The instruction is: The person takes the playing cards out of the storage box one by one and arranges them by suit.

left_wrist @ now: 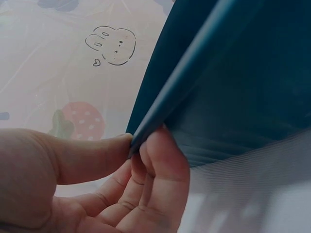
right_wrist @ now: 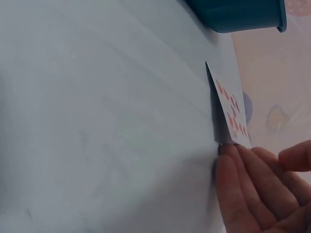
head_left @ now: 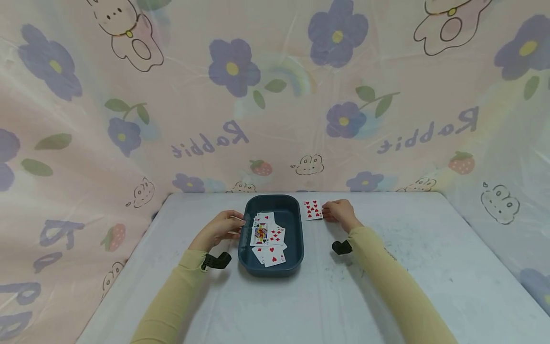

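The left hand pinches the rim of a dark blue tray between thumb and fingers, as the left wrist view shows up close. Inside the tray lie several playing cards, face up and overlapping. Just right of the tray is a single playing card with red hearts. Fingertips of the right hand touch this card's right edge; in the right wrist view the thumb stands apart from the card. The card is tilted there, with a shadow under it.
All of this is on a white-covered table. Behind and beside it hangs a patterned curtain with flowers and rabbits. A black wrist mount sticks out below the left hand, another below the right.
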Available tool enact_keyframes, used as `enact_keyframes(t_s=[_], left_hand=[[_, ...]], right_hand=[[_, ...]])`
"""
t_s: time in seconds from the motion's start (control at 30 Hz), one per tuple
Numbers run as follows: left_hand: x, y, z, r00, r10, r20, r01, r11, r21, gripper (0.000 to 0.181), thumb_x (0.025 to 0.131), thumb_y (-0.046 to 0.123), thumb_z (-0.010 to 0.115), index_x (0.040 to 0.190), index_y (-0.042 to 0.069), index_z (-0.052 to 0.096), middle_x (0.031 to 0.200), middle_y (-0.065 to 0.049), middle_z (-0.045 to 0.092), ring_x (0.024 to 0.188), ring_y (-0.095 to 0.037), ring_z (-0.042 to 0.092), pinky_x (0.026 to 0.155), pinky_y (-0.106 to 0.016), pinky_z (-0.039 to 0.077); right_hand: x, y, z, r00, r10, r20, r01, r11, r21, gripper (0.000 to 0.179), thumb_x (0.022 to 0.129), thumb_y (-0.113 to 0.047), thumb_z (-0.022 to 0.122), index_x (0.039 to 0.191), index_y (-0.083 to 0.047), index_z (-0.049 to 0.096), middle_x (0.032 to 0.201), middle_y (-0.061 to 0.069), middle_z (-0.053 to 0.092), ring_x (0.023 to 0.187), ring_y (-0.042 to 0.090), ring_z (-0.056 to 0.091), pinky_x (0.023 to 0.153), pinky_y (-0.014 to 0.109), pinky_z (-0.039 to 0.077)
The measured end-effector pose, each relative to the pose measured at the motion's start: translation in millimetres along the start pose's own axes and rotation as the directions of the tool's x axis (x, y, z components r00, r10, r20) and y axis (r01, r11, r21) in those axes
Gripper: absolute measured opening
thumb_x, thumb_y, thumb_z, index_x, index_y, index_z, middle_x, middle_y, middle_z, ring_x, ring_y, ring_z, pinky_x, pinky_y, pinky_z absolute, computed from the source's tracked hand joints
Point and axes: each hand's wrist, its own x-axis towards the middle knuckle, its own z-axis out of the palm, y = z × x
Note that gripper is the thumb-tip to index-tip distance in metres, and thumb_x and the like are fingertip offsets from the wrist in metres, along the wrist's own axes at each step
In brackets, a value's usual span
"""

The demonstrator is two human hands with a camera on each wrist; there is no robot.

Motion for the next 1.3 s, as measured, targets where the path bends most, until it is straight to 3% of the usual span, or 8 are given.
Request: enact_keyframes(t_s=[0.27,0.5,0.87,1.1,1.2,1.3], left_hand=[[2.0,-1.7,-0.8,1.000,0.001,0.006,-0.001,1.000,-0.014,0.032,0.095,0.007,0.057,0.123,-0.005,0.048,0.103,-0.018,0.059,0.078,-0.019,0.057,0.065,-0.030,0.053],[1.7,-1.8,-2.3,1.000,0.005,0.010,-0.005,1.000,-0.002,0.033,0.096,0.008,0.055,0.125,-0.007,0.046,0.110,-0.023,0.058,0.080,-0.020,0.058,0.066,-0.030,0.053],[2.9,-3.2,1.4,1.000,0.011,-0.005,-0.011,1.000,-0.008,0.028,0.095,0.008,0.057,0.120,-0.004,0.050,0.100,-0.015,0.060,0.077,-0.019,0.058,0.065,-0.030,0.053],[1.1,-3.2,2.4,1.000,-0.007,-0.025,0.007,1.000,-0.015,0.027,0.095,0.008,0.057,0.118,-0.003,0.051,0.101,-0.015,0.060,0.077,-0.019,0.058,0.065,-0.030,0.053],[1.0,-4.0,2.3,1.000,-0.008,-0.027,0.007,1.000,-0.028,0.026,0.094,0.007,0.058,0.117,-0.003,0.051,0.100,-0.016,0.060,0.075,-0.019,0.059,0.064,-0.030,0.053],[1.3,-3.8,2.4,1.000,0.000,-0.017,-0.001,1.000,-0.027,0.026,0.094,0.007,0.057,0.118,-0.003,0.051,0.100,-0.016,0.060,0.075,-0.018,0.059,0.064,-0.030,0.053]], right_hand=[[-2.6,-5,-3,1.000,-0.017,0.003,0.017,0.999,0.028,0.036,0.096,-0.012,0.045,0.121,0.011,0.056,0.109,0.024,0.065,0.095,0.029,0.066,0.086,0.039,0.050],[-7.2,-33,6,0.986,-0.099,0.130,0.084,0.989,0.118,0.039,0.098,-0.015,0.044,0.127,0.011,0.051,0.116,0.027,0.061,0.103,0.033,0.063,0.089,0.040,0.048],[-34.6,-83,47,0.917,-0.173,0.360,0.115,0.978,0.175,0.038,0.099,-0.017,0.051,0.128,0.009,0.051,0.116,0.025,0.061,0.108,0.036,0.060,0.092,0.040,0.047],[-39.2,-84,76,0.847,-0.079,0.525,0.044,0.996,0.080,0.042,0.101,-0.018,0.045,0.134,0.009,0.044,0.130,0.029,0.051,0.120,0.039,0.051,0.097,0.043,0.043],[-38.2,-78,86,0.838,-0.036,0.544,0.025,0.999,0.027,0.047,0.099,-0.021,0.048,0.137,0.007,0.043,0.133,0.027,0.048,0.122,0.039,0.048,0.100,0.045,0.039],[-37.6,-74,92,0.845,0.000,0.534,0.002,1.000,-0.003,0.048,0.097,-0.023,0.051,0.136,0.004,0.045,0.134,0.026,0.048,0.123,0.038,0.047,0.101,0.047,0.037]])
